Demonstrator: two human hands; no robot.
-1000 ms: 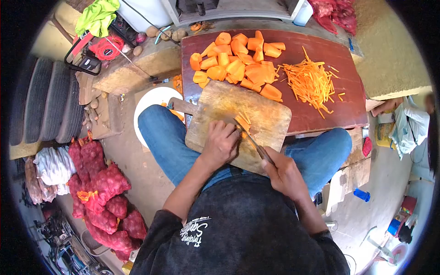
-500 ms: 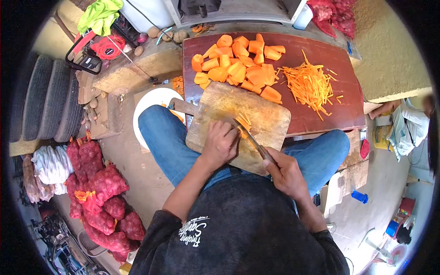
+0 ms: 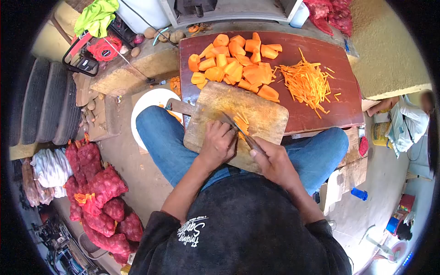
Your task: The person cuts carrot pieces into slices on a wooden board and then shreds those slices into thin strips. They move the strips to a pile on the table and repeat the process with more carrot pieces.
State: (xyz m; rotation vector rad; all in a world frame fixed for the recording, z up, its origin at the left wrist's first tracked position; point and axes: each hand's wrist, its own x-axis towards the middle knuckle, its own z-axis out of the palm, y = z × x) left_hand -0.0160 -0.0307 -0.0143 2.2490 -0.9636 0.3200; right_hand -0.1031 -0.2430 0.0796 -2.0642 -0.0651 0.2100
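A wooden cutting board [image 3: 270, 121] lies across my lap against the table edge. My right hand [image 3: 274, 161] grips a kitchen knife [image 3: 251, 143] by its handle, and the blade slants up and left over the board. Beside the blade, my left hand [image 3: 219, 141] rests on the board with its fingers curled down; whatever lies under them is hidden. Thin carrot strips [image 3: 241, 121] lie along the blade's right side. Past the board are large peeled carrot chunks [image 3: 233, 68], with a pile of cut carrot strips [image 3: 306, 83] to their right.
The red-brown table [image 3: 332, 59] stands in front of me. A white round container [image 3: 143, 106] is by my left knee, partly under the board's handle. Red mesh sacks [image 3: 103, 220] and stacked tires [image 3: 43, 101] are on the left. A person's arm [image 3: 382, 106] shows at far right.
The knife and my right hand have moved slightly left and up, and the blade tip sits further left, near my left fingers. The whole view has shifted a little.
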